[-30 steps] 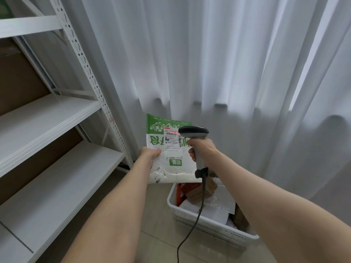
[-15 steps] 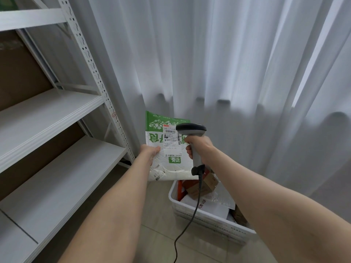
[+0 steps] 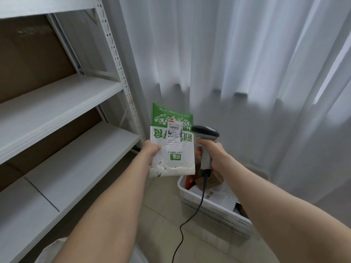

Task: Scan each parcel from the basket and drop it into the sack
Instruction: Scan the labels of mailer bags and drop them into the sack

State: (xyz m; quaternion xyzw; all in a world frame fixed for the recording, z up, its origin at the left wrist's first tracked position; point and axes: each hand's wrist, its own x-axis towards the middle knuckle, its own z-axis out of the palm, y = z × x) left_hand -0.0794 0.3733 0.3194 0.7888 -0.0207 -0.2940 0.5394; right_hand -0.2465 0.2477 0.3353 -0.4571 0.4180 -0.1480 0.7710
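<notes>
My left hand (image 3: pixel 150 151) grips the lower left edge of a green and white plastic parcel (image 3: pixel 171 160), held upright with its shipping label facing me. My right hand (image 3: pixel 212 154) grips the handle of a grey barcode scanner (image 3: pixel 206 133), whose head sits just right of the label. The scanner's black cable (image 3: pixel 191 217) hangs down to the floor. Below them stands the white basket (image 3: pixel 212 211) with several more parcels and cardboard boxes inside. A white edge of the sack (image 3: pixel 49 251) shows at the bottom left, mostly hidden by my left arm.
White metal shelving (image 3: pixel 62 103) fills the left side, with brown board behind it. A white curtain (image 3: pixel 237 73) hangs behind the basket. The floor (image 3: pixel 161 224) between the shelving and the basket is beige tile.
The red scan line on the label has gone. The parcel and the scanner have moved apart slightly, and the view has turned left, showing more shelving and the sack's edge.
</notes>
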